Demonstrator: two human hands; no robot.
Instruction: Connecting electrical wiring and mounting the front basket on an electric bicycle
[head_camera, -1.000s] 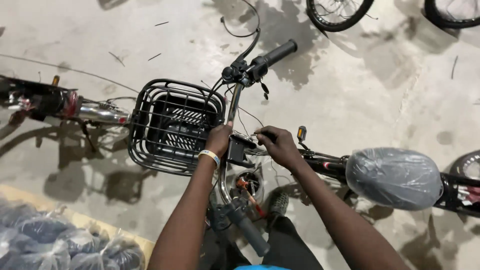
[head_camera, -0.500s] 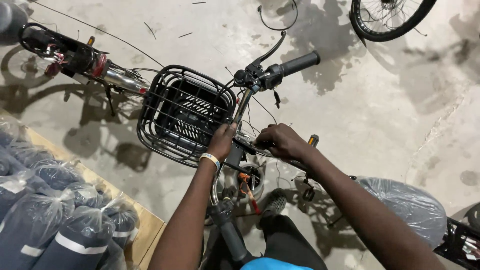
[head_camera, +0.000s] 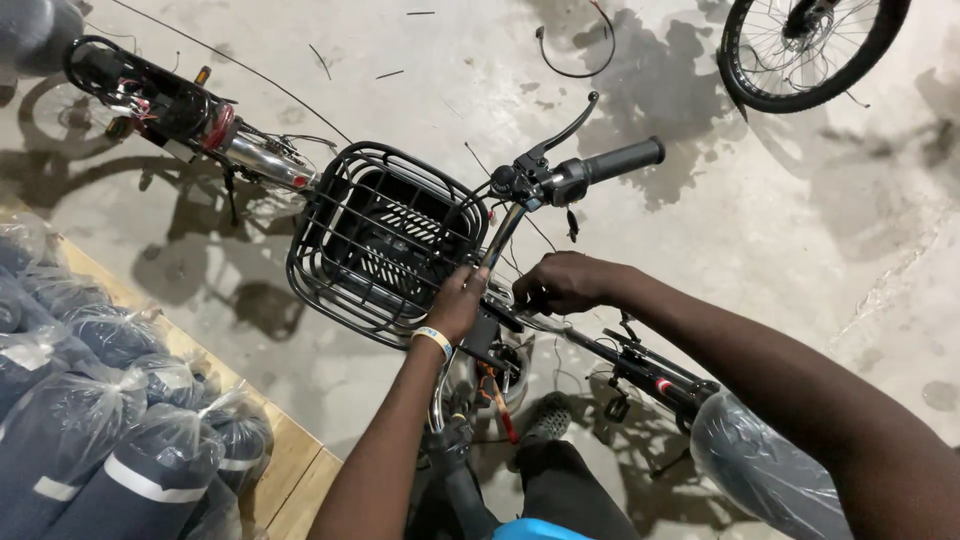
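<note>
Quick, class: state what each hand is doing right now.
Left hand: closed on the handlebar stem, beside the basket.
Right hand: curled closed there; what it grips cannot be told.

Bare grey concrete floor (head_camera: 820, 230), stained w/ dark damp patches, esp. upper centre and upper right of frame. Hard light throws sharp shadows at left. Loose black wire loop (head_camera: 575, 45) lies top centre; thin wire offcuts scattered nr it. Spoked black bicycle wheel (head_camera: 800, 50) stands upper right. Second chrome-and-black bike frame (head_camera: 180, 110) lies upper left. Lower left: pale wooden pallet (head_camera: 290, 470) stacked w/ dark rolls in clear plastic bags (head_camera: 110, 440).
</note>
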